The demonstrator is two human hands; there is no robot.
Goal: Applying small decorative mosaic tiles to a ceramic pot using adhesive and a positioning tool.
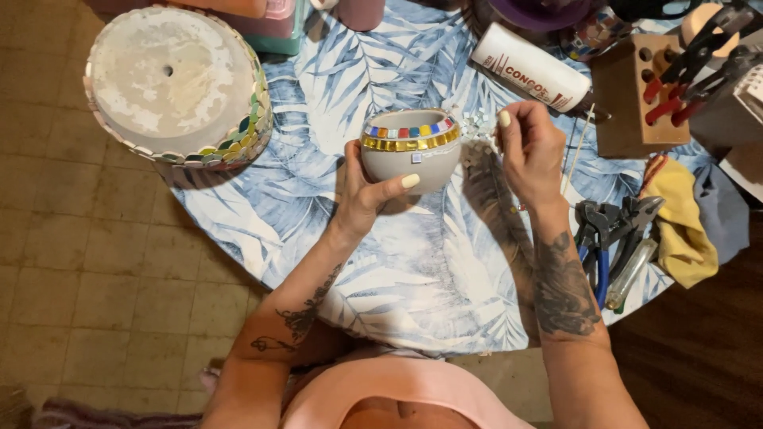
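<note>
Grey and rounded, the small bowl [411, 152] sits in my left hand [367, 191], held up over the middle of the bench [318, 222]; the fingers wrap its underside and the thumb presses its front. A band of coloured and gold tiles runs around its rim. My right hand [531, 151] is just beside the bowl's right edge, fingers pinched nearly closed, though I cannot tell what they grip. Near the far left edge a larger pot [176, 83] lies upside down, tiles around its rim. Pliers [608, 230] and a yellow cloth [683, 226] rest by the right edge, a white bottle [531, 70] at the far side.
</note>
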